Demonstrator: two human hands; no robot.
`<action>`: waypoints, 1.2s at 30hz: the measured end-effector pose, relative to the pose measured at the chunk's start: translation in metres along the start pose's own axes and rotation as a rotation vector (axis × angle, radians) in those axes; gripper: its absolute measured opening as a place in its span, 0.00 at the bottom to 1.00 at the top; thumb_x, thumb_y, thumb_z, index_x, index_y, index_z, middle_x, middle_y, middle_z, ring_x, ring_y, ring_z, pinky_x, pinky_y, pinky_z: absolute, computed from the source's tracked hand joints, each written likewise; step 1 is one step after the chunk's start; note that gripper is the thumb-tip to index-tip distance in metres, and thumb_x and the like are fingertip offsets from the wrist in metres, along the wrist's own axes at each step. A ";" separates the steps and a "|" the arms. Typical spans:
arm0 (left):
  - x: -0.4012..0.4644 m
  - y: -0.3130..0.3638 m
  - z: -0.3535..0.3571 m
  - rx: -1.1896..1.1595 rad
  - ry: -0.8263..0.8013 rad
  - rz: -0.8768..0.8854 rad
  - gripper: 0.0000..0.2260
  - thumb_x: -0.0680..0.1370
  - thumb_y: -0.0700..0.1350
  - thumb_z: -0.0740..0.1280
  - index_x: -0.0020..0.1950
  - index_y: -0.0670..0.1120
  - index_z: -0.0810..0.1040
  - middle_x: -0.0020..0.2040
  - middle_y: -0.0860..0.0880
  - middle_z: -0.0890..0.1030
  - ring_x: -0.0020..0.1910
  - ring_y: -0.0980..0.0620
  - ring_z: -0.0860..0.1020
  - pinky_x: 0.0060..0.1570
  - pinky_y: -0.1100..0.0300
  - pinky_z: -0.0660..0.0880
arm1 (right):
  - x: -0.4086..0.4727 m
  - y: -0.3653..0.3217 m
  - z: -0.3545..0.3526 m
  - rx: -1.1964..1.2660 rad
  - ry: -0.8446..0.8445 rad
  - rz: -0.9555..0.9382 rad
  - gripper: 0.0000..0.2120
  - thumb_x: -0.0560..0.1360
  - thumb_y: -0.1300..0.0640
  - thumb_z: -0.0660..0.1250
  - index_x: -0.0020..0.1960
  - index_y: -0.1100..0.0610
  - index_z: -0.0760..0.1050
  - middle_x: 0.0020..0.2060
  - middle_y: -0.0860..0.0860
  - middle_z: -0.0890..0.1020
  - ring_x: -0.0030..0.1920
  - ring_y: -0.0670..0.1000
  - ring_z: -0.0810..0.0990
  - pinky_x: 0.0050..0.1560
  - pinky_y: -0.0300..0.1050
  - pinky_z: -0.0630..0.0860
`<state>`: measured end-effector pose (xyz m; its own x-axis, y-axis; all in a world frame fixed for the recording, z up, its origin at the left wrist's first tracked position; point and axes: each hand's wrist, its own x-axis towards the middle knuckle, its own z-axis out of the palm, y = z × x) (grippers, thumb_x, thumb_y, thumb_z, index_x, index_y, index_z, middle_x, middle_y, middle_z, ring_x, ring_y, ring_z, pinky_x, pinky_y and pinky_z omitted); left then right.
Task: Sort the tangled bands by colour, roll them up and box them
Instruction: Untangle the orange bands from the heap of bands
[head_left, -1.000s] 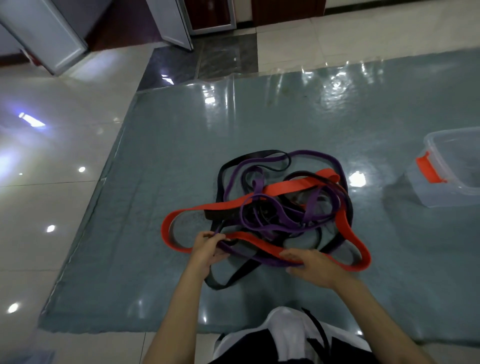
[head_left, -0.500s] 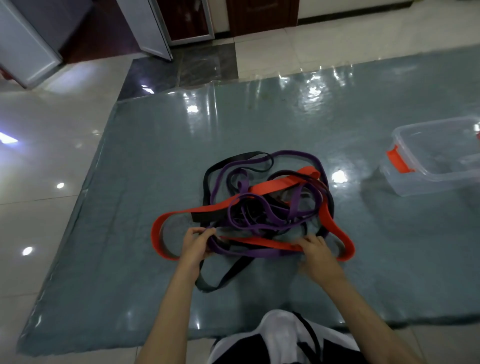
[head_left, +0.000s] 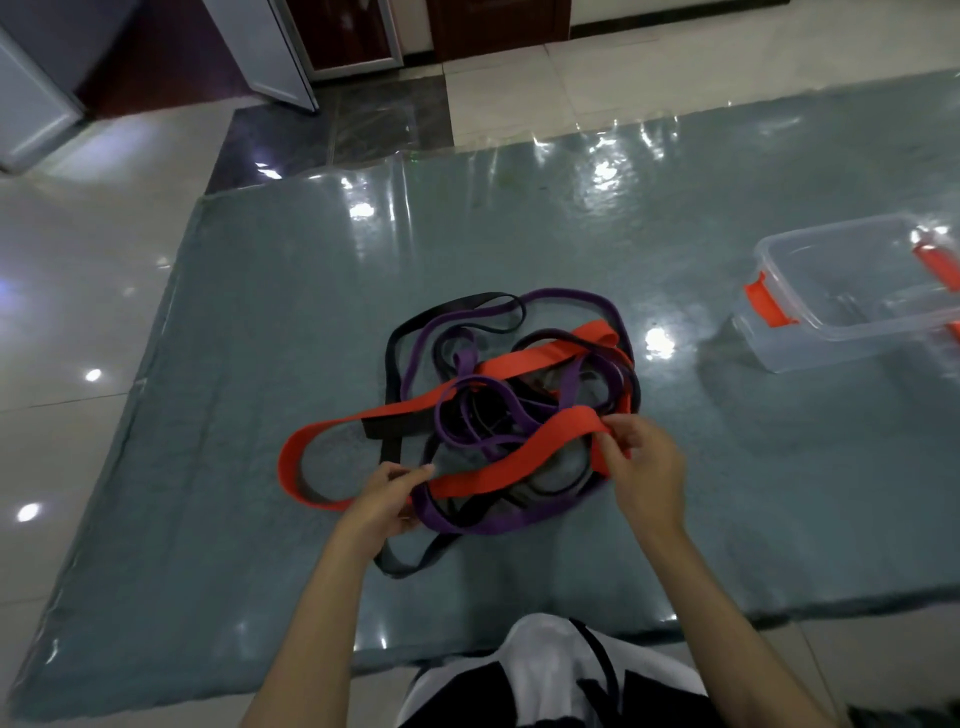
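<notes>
Glossy pale floor tiles surround a grey-blue mat under a shiny clear plastic sheet (head_left: 260, 364), and all the work sits on that mat. Nearest, at 6 o'clock, the person's black-and-white clothing shows, with both bare forearms reaching forward.

At 7 o'clock from the pile's middle, the left hand (head_left: 382, 501) pinches the wide flat orange-red elastic band (head_left: 498, 467) between thumb and fingers, where it crosses a purple strand. At 4 o'clock from the pile's middle, the right hand (head_left: 641, 462) has its fingers curled round the same orange-red band, lifting a stretch of it slightly above the heap.

Just beyond the hands lies the tangled heap itself: the orange-red band loops out toward 9 o'clock and runs back through the knot, the narrower purple elastic bands (head_left: 467, 525) wind through and round it, and the black elastic bands (head_left: 395, 358) thread beneath, one tail trailing toward the person. How many bands of each colour there are cannot be told.

Farther off, at 2 o'clock, the clear plastic storage box with orange-red clips (head_left: 831, 291) stands open, well apart from the heap. No band shows inside it.

Judging from this, the task is at its very start: no colour is separated, nothing is rolled, nothing is boxed. Freeing the orange-red band looks like the step in hand; the rest remains.
</notes>
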<state>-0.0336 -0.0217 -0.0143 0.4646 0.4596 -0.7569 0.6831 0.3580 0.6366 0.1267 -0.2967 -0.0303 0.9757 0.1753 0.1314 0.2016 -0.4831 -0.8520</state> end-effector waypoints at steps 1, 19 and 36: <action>-0.004 0.001 0.001 0.034 -0.036 -0.015 0.16 0.79 0.49 0.77 0.60 0.43 0.76 0.45 0.44 0.85 0.43 0.47 0.84 0.42 0.53 0.80 | -0.001 -0.009 0.009 0.077 -0.023 -0.016 0.06 0.77 0.61 0.75 0.51 0.52 0.83 0.44 0.46 0.85 0.44 0.44 0.83 0.47 0.36 0.78; -0.009 0.037 -0.013 -0.276 -0.120 0.050 0.06 0.82 0.46 0.69 0.55 0.45 0.83 0.41 0.47 0.85 0.30 0.54 0.80 0.34 0.59 0.76 | -0.013 0.005 0.025 -0.468 -0.985 -0.123 0.25 0.74 0.53 0.68 0.70 0.40 0.75 0.63 0.43 0.80 0.65 0.50 0.74 0.66 0.55 0.71; -0.003 0.051 -0.024 -0.489 -0.074 0.026 0.08 0.80 0.45 0.72 0.59 0.47 0.83 0.44 0.47 0.87 0.37 0.53 0.83 0.37 0.59 0.80 | 0.000 0.031 0.020 -0.737 -0.893 -0.145 0.26 0.72 0.48 0.76 0.69 0.49 0.77 0.64 0.48 0.77 0.70 0.53 0.73 0.66 0.49 0.72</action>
<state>-0.0136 0.0145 0.0237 0.5292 0.4207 -0.7369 0.3344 0.6947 0.6368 0.1317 -0.2945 -0.0668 0.5915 0.6693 -0.4497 0.5936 -0.7389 -0.3190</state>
